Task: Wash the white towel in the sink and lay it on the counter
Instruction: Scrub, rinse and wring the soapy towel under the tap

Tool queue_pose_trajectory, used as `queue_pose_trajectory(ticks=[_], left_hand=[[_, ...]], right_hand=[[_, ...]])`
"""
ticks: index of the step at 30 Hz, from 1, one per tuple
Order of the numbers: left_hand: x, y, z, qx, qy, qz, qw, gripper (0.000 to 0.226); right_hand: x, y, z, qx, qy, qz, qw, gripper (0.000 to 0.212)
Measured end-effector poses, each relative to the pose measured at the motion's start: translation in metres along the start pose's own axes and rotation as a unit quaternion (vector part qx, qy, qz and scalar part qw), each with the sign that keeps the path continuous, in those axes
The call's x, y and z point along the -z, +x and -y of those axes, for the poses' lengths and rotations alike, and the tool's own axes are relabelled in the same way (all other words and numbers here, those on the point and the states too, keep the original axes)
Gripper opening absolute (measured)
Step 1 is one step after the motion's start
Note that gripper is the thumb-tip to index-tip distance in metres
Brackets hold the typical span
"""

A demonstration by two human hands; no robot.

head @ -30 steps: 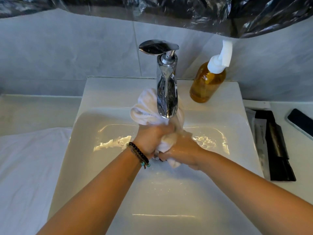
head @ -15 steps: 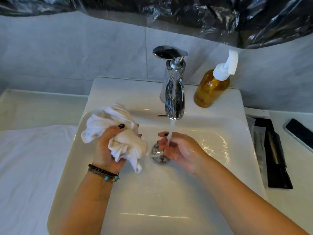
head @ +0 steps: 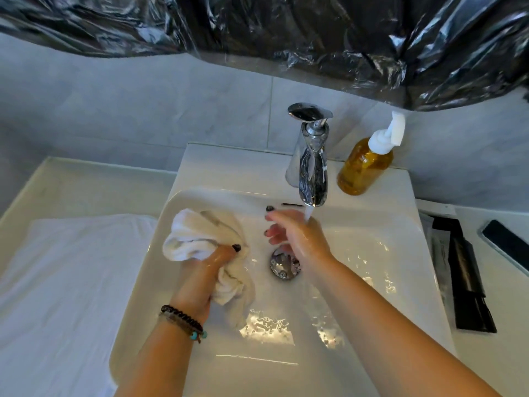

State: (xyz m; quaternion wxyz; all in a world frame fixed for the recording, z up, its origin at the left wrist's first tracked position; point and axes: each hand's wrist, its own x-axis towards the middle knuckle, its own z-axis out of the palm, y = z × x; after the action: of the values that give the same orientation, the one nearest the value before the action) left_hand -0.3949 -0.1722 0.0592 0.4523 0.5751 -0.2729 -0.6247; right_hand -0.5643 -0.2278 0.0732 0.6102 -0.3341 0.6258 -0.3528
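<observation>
My left hand (head: 204, 270) grips the wet, bunched white towel (head: 200, 230) over the left side of the white sink (head: 372, 253). The towel's ends stick out above and below my fist. My right hand (head: 294, 236) is under the running stream from the chrome tap (head: 312, 179), fingers loosely spread and holding nothing, above the metal drain (head: 285, 265). The counter (head: 86, 184) lies to the left of the sink.
A white cloth (head: 63, 296) covers the counter left of the sink. An amber soap bottle (head: 366, 164) with a white pump stands right of the tap. Black packets (head: 466, 276) and a dark phone (head: 506, 242) lie on the right. Black plastic sheeting (head: 286, 32) hangs above.
A second ago both hands squeezed the towel under the tap. My left hand has carried it to the sink's left side, and my right hand let go and stays under the stream.
</observation>
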Motion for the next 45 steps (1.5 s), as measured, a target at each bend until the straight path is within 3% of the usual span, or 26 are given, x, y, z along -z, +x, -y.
queue_pose_trajectory(ticks=[3, 5, 7, 11, 17, 22, 26, 29, 30, 32, 36, 39, 40, 42, 45], left_hand=[[-0.03, -0.004, -0.006, -0.017, 0.051, 0.043, 0.998, 0.048], [-0.052, -0.004, -0.006, -0.004, 0.091, 0.126, 0.988, 0.053], [-0.071, -0.006, -0.009, 0.021, 0.136, 0.161, 0.977, 0.042], [-0.1, 0.016, -0.009, 0.078, 0.085, 0.114, 0.987, 0.02], [-0.145, 0.04, -0.008, 0.183, -0.166, 0.075, 0.966, 0.02], [-0.137, 0.046, 0.006, 0.164, -0.141, 0.04, 0.975, 0.033], [-0.104, 0.048, 0.015, 0.174, -0.122, -0.061, 0.975, 0.024], [-0.085, 0.041, 0.022, 0.134, -0.059, -0.101, 0.984, 0.014], [-0.081, 0.038, 0.026, 0.118, -0.054, -0.084, 0.988, 0.016], [-0.077, 0.029, 0.03, 0.096, -0.076, 0.023, 0.992, 0.024], [-0.068, 0.026, 0.03, 0.073, -0.233, 0.187, 0.951, 0.054], [-0.065, 0.022, 0.032, 0.058, -0.163, 0.232, 0.957, 0.07], [-0.067, 0.02, 0.035, 0.064, -0.147, 0.247, 0.956, 0.077], [-0.072, 0.018, 0.04, 0.074, -0.126, 0.261, 0.954, 0.078], [-0.081, 0.02, 0.041, 0.097, -0.08, 0.282, 0.951, 0.063]], right_hand=[[0.011, -0.012, -0.026, -0.074, 0.131, 0.133, 0.98, 0.054], [0.027, -0.014, -0.035, -0.084, 0.232, 0.153, 0.957, 0.057], [0.054, -0.02, -0.04, -0.102, 0.332, 0.134, 0.928, 0.06], [0.104, -0.027, -0.056, -0.103, 0.428, 0.076, 0.895, 0.075], [0.133, -0.035, -0.074, -0.108, 0.455, 0.019, 0.884, 0.08], [0.131, -0.033, -0.071, -0.137, 0.463, 0.041, 0.875, 0.079], [0.11, -0.023, -0.06, -0.154, 0.455, 0.065, 0.875, 0.082], [0.087, -0.011, -0.058, -0.167, 0.439, 0.061, 0.881, 0.062], [0.079, -0.007, -0.055, -0.167, 0.427, 0.062, 0.887, 0.051], [0.062, -0.003, -0.045, -0.151, 0.385, 0.071, 0.908, 0.037], [0.039, 0.001, -0.033, -0.071, 0.219, 0.029, 0.973, 0.027], [0.04, -0.002, -0.025, 0.07, 0.045, -0.005, 0.996, 0.019], [0.044, -0.002, -0.022, 0.099, 0.016, 0.006, 0.995, 0.018], [0.056, -0.001, -0.016, 0.129, 0.004, 0.055, 0.99, 0.036], [0.076, 0.005, -0.002, 0.106, 0.125, 0.195, 0.967, 0.049]])
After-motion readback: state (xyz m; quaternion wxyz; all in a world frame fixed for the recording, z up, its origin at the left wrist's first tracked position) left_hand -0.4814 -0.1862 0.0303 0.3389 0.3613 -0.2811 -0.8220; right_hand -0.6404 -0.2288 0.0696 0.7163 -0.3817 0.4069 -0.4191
